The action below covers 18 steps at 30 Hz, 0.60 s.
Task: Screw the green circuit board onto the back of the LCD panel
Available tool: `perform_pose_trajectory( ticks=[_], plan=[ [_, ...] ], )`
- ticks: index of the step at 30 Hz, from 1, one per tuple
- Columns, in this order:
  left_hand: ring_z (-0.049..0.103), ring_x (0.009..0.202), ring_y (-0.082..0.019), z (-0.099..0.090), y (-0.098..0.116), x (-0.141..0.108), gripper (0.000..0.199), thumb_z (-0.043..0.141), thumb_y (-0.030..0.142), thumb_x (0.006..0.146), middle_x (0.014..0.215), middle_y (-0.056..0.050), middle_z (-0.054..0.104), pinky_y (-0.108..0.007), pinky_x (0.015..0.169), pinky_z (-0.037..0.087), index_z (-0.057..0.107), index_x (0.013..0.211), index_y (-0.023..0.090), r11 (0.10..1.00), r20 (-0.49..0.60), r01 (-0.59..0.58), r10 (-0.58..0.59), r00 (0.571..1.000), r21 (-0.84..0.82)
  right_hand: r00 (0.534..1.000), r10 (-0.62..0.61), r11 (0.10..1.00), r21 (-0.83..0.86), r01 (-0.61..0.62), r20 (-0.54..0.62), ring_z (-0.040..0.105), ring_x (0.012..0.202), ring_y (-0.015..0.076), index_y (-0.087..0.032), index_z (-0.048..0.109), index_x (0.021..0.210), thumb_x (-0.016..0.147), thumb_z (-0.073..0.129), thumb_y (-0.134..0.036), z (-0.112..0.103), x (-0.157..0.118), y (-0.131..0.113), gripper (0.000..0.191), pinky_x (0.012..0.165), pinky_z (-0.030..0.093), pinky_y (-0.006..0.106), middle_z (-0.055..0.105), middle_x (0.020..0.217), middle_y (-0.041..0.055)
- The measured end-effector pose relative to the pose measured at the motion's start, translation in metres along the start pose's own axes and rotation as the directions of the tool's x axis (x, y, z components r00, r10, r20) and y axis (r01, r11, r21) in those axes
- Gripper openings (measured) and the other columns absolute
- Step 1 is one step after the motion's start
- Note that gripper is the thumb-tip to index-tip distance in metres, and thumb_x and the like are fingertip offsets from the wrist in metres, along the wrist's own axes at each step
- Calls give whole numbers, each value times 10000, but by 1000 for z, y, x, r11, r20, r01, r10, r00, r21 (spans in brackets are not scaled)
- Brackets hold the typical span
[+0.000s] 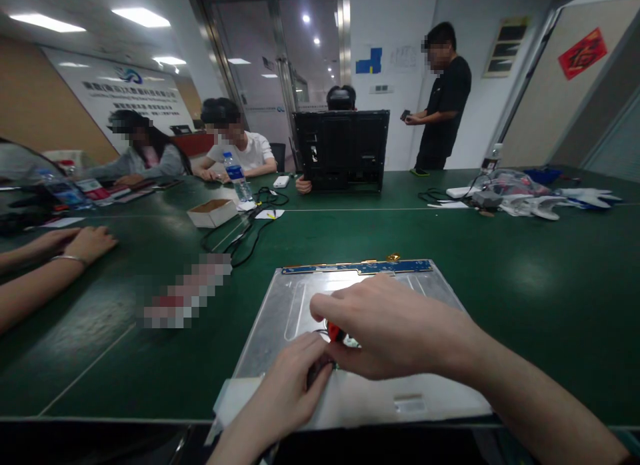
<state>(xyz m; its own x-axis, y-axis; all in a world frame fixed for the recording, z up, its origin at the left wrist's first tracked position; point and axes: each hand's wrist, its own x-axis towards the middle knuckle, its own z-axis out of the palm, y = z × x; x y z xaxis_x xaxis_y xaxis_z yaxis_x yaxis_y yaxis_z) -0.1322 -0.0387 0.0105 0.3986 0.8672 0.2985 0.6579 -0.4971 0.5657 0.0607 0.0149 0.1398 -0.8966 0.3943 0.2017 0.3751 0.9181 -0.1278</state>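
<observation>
A flat metal display panel (273, 318) lies at the table's front edge, with a blue circuit strip (370, 267) along its far side and a whitish film (380, 405) over its near part. Above the panel's middle, my right hand (385, 318) is closed around a red and black tool (335, 331), its lower end hidden by the fingers. My left hand (300, 371) rests just left of it, fingers bent and together near a small green board part (351, 342); what those fingers hold is hidden.
Black cables (255, 241), an open cardboard box (213, 213) and a bottle (237, 178) lie left of centre on the green table (540, 305). Another person's hands (85, 246) rest at left. Plastic bags and gloves (530, 201) lie far right; a person holds up a large black panel (343, 148).
</observation>
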Motion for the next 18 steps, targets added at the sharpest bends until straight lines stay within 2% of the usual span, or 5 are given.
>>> perform_pose_trajectory(
  ticks=[4, 6, 9, 15, 18],
  plan=[
    [597, 744, -191, 1, -1, 0, 154, 457, 114, 855, 783, -28, 632, -289, 694, 469, 546, 759, 193, 1000, 14, -1, 1, 1000, 16, 997, 79, 995, -66, -80, -15, 577, 564, 148, -173, 581, 834, 891, 532, -468, 1, 5, -1, 304, 467, 181, 270, 679, 712, 41],
    [597, 746, -194, 2, -3, -1, 162, 461, 113, 854, 793, -35, 643, -291, 698, 471, 568, 763, 192, 1000, 32, 22, -22, 999, 16, 994, 109, 990, -87, -109, -5, 580, 560, 150, -166, 598, 791, 904, 508, -499, 0, 8, -1, 363, 463, 180, 272, 679, 691, 47],
    [601, 759, -194, 2, -3, -1, 159, 459, 101, 846, 827, -42, 658, -290, 700, 472, 589, 816, 189, 999, 41, 42, -42, 998, 6, 994, 105, 989, -105, -103, 13, 575, 559, 147, -162, 603, 783, 915, 506, -431, 0, 8, -1, 315, 462, 185, 278, 678, 694, 44],
    [595, 738, -189, -2, 1, 1, 130, 474, 121, 842, 801, -33, 646, -285, 689, 472, 582, 819, 190, 999, 42, 36, -36, 998, 9, 999, 30, 996, -79, -29, 14, 557, 600, 143, -159, 553, 917, 848, 524, -232, 0, 3, -1, 104, 458, 209, 287, 662, 792, 40],
    [597, 766, -197, -1, 1, 1, 132, 464, 127, 852, 829, -41, 652, -295, 707, 469, 579, 833, 188, 999, 48, 50, -51, 998, 8, 1000, -9, 998, -56, 9, -3, 560, 607, 144, -160, 553, 875, 843, 546, -242, 1, 4, 2, 89, 459, 223, 280, 657, 790, 36]
  ],
)
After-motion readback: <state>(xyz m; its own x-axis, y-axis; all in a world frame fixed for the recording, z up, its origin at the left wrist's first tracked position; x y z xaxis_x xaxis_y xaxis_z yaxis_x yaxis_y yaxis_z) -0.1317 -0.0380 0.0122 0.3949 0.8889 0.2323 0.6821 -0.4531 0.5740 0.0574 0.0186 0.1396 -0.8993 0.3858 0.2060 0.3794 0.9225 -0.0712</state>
